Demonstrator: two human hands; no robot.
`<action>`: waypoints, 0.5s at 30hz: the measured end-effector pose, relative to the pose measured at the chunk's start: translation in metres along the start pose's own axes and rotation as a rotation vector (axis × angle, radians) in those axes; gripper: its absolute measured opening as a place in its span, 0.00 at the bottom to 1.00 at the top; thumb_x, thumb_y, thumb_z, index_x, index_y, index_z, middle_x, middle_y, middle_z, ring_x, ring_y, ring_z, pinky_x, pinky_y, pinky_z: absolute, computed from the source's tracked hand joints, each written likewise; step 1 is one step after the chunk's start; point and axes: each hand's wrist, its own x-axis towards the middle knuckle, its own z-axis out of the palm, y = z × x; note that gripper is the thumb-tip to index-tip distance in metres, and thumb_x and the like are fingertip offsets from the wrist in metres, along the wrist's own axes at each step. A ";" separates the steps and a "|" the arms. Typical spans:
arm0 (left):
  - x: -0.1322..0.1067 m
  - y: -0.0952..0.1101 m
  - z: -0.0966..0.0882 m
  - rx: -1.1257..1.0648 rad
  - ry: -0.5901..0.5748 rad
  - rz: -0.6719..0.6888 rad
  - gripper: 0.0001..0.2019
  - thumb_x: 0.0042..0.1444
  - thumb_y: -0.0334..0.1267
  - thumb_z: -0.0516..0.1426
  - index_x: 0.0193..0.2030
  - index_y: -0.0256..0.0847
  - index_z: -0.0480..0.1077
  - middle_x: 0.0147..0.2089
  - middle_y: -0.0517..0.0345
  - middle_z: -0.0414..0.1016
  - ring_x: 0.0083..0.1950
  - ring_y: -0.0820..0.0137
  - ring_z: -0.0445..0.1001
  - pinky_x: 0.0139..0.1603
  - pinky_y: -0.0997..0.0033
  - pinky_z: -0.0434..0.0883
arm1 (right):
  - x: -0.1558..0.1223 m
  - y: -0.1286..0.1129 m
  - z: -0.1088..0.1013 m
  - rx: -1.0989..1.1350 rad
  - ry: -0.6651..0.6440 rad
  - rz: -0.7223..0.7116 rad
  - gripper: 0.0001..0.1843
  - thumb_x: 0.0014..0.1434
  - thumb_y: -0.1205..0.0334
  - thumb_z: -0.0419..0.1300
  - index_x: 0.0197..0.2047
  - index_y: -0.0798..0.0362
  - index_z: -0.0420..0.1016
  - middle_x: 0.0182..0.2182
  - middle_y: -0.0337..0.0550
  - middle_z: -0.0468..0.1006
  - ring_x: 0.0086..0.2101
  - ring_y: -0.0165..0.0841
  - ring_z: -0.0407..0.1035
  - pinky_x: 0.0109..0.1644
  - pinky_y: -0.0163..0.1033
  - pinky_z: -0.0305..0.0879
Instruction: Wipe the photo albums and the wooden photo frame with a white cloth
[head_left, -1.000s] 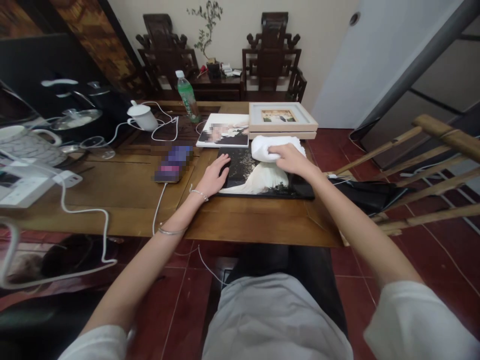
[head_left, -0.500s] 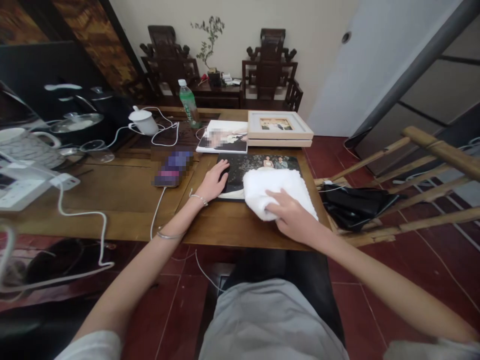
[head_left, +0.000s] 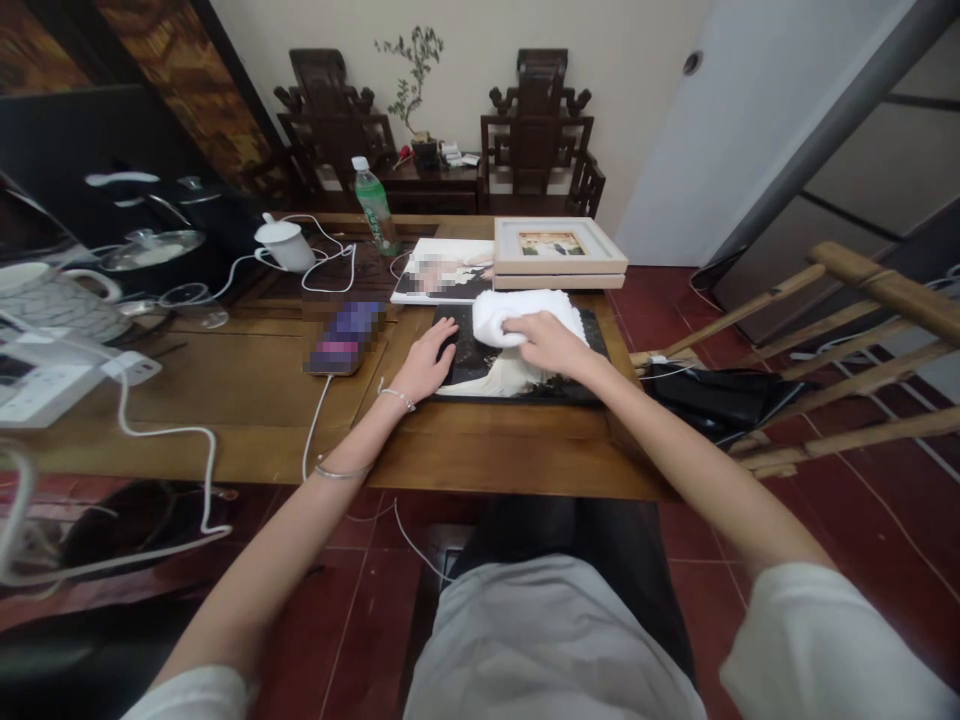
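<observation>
A dark photo panel (head_left: 495, 378) lies flat on the wooden table, its print showing a pale gown. On its left edge my left hand (head_left: 429, 358) rests with fingers spread, holding nothing. My right hand (head_left: 551, 345) grips a folded white towel (head_left: 529, 308), pressed on the far part of the panel and covering much of the picture there. Just beyond the panel lies a white-edged photo print (head_left: 450, 270). Beside that print, two light wooden picture frames (head_left: 559, 270) are stacked, the upper one holding a small photo.
A phone (head_left: 345, 338) with a white cable lies left of my left hand. Behind it stand a green-labelled bottle (head_left: 376, 205) and a lidded white cup (head_left: 285, 245). A power strip (head_left: 67, 385) sits far left. A bamboo rack (head_left: 862, 280) stands right of the table.
My right hand has slid the towel away from me, from the panel's near right part to its far side, uncovering the near part. My left hand has stayed in place.
</observation>
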 end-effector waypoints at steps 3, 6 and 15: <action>0.000 0.000 0.000 -0.017 0.004 -0.005 0.20 0.64 0.38 0.49 0.61 0.39 0.69 0.69 0.46 0.67 0.72 0.59 0.61 0.74 0.48 0.56 | 0.021 0.013 -0.003 0.012 -0.005 -0.006 0.24 0.44 0.77 0.48 0.40 0.57 0.79 0.36 0.47 0.81 0.35 0.39 0.69 0.41 0.37 0.57; 0.000 0.001 -0.001 -0.032 -0.002 -0.017 0.21 0.64 0.37 0.50 0.62 0.38 0.68 0.69 0.45 0.66 0.73 0.58 0.61 0.74 0.48 0.55 | 0.027 0.017 -0.001 -0.002 0.007 0.027 0.26 0.45 0.78 0.48 0.42 0.57 0.79 0.37 0.48 0.81 0.35 0.39 0.69 0.42 0.38 0.57; 0.000 0.001 0.000 -0.007 -0.004 -0.006 0.21 0.65 0.38 0.49 0.61 0.36 0.69 0.69 0.43 0.66 0.72 0.58 0.61 0.74 0.49 0.56 | -0.044 -0.045 0.027 -0.141 -0.029 0.011 0.29 0.52 0.79 0.48 0.53 0.58 0.76 0.51 0.61 0.77 0.52 0.48 0.69 0.60 0.55 0.57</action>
